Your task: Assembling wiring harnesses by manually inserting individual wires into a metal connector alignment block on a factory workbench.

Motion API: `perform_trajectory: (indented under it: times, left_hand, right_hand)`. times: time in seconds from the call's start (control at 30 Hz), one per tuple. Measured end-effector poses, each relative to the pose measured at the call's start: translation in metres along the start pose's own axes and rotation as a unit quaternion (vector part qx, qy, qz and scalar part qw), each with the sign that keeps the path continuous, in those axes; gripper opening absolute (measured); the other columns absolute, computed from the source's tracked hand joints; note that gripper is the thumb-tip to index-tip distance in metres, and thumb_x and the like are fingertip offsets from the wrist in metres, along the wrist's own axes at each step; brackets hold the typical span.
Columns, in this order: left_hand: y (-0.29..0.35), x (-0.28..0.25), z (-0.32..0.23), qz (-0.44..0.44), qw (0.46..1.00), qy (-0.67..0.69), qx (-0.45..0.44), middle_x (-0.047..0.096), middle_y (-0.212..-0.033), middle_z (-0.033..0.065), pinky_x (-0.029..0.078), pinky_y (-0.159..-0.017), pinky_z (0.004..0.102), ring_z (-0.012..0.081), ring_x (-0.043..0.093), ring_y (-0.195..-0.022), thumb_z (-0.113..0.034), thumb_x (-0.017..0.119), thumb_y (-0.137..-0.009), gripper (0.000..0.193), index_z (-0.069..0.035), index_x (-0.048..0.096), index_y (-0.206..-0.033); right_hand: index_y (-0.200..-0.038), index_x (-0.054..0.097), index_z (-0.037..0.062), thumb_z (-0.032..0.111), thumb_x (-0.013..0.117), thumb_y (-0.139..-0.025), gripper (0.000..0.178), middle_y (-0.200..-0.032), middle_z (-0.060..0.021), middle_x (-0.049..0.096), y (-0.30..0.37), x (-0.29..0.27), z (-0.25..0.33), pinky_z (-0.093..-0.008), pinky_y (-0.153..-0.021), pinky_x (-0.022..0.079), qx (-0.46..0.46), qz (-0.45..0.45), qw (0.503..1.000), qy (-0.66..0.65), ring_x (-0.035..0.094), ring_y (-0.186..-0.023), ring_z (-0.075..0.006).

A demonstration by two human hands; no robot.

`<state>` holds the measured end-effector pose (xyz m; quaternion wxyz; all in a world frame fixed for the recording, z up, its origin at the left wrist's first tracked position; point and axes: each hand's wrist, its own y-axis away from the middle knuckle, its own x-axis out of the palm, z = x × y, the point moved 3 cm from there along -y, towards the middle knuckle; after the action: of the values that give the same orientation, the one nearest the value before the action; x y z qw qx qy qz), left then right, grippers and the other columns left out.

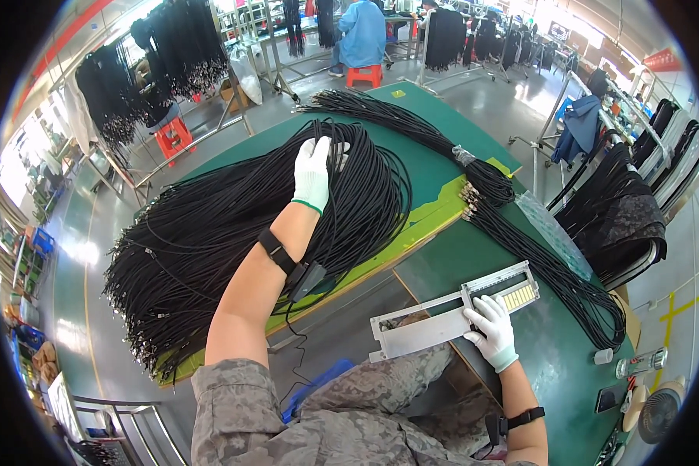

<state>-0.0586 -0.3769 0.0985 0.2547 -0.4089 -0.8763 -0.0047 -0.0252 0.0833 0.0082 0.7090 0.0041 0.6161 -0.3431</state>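
Note:
A big heap of black cables (248, 210) with small metal ends covers the left part of the green table. At the looped far end of this heap is my left hand (314, 167), in a white glove, its fingers closed around some of the cables. My right hand (492, 330), also gloved, grips a long silver-grey metal frame (419, 338) near the table's front edge. A row of pale yellow strips (520, 297) shows inside the frame's right part. My right fingertips are partly hidden by the frame.
Two tied black cable bundles (396, 116) (551, 260) lie at the back and right. A small fan (660, 415), a glass jar (641, 363) and a phone (608, 398) stand at the right edge. Racks of hanging cables (182, 46) and a seated person (361, 35) are beyond.

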Motion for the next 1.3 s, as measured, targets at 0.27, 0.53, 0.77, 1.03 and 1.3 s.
perform_trajectory:
  times: [0.27, 0.53, 0.77, 1.03, 1.3]
  left_hand:
    - [0.000, 0.005, -0.002, 0.011, 0.997, -0.072, 0.025, 0.069, -0.090, 0.0099, 0.049, -0.060, 0.0252, 0.0118, 0.059, -0.065, -0.020, 0.064, -0.095, 0.024, -0.003, 0.056, -0.109]
    - [-0.014, 0.013, -0.022, 0.055, 0.972, -0.217, -0.077, 0.059, -0.071, 0.0008, 0.042, -0.052, 0.0246, 0.0088, 0.052, -0.056, -0.020, 0.075, -0.086, 0.024, -0.006, 0.060, -0.098]
    - [-0.015, 0.009, -0.026, 0.090, 0.958, -0.265, -0.063, 0.054, -0.065, -0.0017, 0.040, -0.050, 0.0265, 0.0096, 0.049, -0.054, -0.024, 0.076, -0.086, 0.026, -0.006, 0.060, -0.096]
    - [-0.036, -0.036, -0.100, 0.112, 0.910, 0.384, -0.108, 0.043, -0.060, -0.0057, 0.032, -0.042, 0.0215, 0.0046, 0.040, -0.046, -0.023, 0.061, -0.098, 0.019, -0.005, 0.053, -0.101]
    - [0.109, -0.011, -0.159, 0.200, 0.949, 0.194, -0.149, 0.038, -0.056, -0.0032, 0.027, -0.033, 0.0269, 0.0107, 0.036, -0.038, -0.033, 0.051, -0.101, 0.030, -0.003, 0.055, -0.098]
  right_hand:
    - [-0.118, 0.068, 0.0131, 0.051, 0.067, -0.079, 0.054, -0.123, -0.0175, 0.062, 0.002, 0.000, -0.002, -0.0538, -0.110, 0.034, 0.001, -0.003, 1.000, 0.010, 0.053, -0.121, -0.0398]
    - [-0.119, 0.068, 0.0149, 0.045, 0.071, -0.075, 0.053, -0.121, -0.0164, 0.063, 0.001, 0.000, 0.000, -0.0545, -0.108, 0.034, -0.005, -0.015, 1.000, -0.007, 0.054, -0.119, -0.0386]
    - [-0.119, 0.067, 0.0153, 0.041, 0.075, -0.072, 0.055, -0.122, -0.0153, 0.062, 0.003, 0.001, -0.002, -0.0545, -0.108, 0.034, -0.007, -0.015, 1.000, -0.007, 0.054, -0.119, -0.0378]
    - [-0.121, 0.066, 0.0098, 0.045, 0.075, -0.075, 0.058, -0.125, -0.0174, 0.061, 0.002, -0.005, -0.003, -0.0500, -0.109, 0.035, 0.007, -0.022, 0.998, -0.052, 0.053, -0.122, -0.0383]
    - [-0.127, 0.055, -0.0094, 0.048, 0.059, -0.094, 0.067, -0.132, -0.0208, 0.058, -0.057, -0.079, 0.029, -0.0428, -0.106, 0.042, 0.150, -0.083, 0.856, -0.488, 0.054, -0.124, -0.0321]
